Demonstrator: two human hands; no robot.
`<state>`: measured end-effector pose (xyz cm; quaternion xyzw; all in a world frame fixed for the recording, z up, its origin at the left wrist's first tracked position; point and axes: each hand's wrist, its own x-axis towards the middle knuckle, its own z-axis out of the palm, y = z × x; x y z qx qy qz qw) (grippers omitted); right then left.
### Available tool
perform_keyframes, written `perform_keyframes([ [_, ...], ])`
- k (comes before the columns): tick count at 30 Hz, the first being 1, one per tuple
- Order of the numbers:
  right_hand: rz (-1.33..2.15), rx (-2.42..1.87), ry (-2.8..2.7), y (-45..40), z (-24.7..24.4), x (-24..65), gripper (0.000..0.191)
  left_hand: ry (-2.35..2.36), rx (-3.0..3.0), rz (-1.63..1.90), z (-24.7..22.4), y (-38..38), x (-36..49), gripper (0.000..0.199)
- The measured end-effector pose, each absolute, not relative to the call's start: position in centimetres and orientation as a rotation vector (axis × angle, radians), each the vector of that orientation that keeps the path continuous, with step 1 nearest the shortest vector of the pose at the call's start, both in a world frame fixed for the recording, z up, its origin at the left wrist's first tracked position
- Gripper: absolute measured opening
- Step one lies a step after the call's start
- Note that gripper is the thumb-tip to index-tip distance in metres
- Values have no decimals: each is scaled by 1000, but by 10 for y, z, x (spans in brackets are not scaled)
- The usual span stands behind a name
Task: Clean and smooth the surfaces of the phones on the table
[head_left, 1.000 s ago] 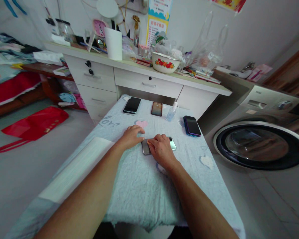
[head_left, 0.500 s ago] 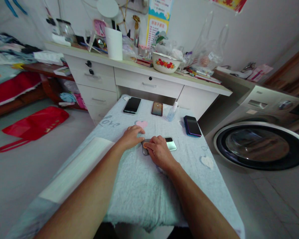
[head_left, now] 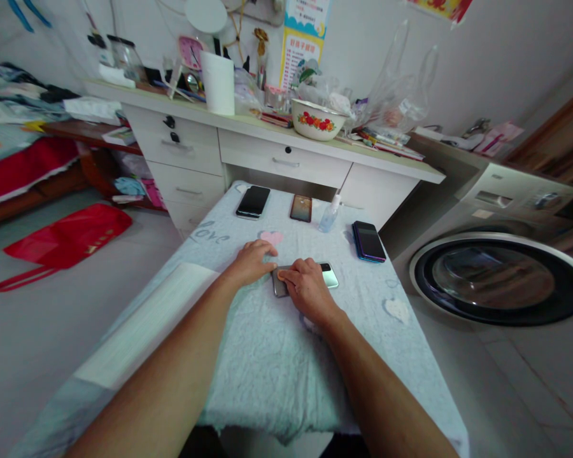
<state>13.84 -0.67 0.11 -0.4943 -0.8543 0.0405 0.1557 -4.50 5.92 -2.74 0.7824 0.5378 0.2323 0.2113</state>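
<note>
From my end I've got the R hand (head_left: pixel 310 289) closed down, fingertips pressing a small, flat orange pad (head_left: pixel 281 275) (material unclear at this res) onto the L part of a shiny, silver-green rectangular phone (head_left: pixel 332 278). That phone lies flat, back up, crosswise approx mid-bench, its black camera block (head_left: pixel 325 267) showing at the R end just past the knuckles. I have the L hand (head_left: pixel 255 262) half curled, thumb and fingers moderately wide w/ a gap btwn, nothing visible in it; it's right by the phone's L end, can't tell if it's touching. The bench (head_left: pixel 262 375) is draped in a pale blue, fuzzy cloth w/ a pink heart print (head_left: pixel 271 238) just beyond the L hand. Along the far side, L to R, I see a black-screened rectangular phone (head_left: pixel 253 201), a small brown-orange rectangular slab (head_left: pixel 300 208) and, just beside it, a clear plastic bottle w/ white top (head_left: pixel 328 217). Near the R edge: a dark, glossy phone w/ purple-blue rim (head_left: pixel 368 242).
</note>
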Motion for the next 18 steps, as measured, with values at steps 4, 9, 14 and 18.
perform_keyframes([
  [4,120,-1461,-2444,-6,2,140,25,1496,2172,651,-27,59,-45,27],
  [9,101,-1511,-2402,-3,0,142,24,1496,2177,644,-28,60,-45,26],
  [14,66,-1526,-2365,-1,-4,143,24,1511,2159,625,-26,59,-45,27],
  [18,73,-1528,-2369,-1,-3,143,25,1511,2155,621,-26,59,-44,27],
])
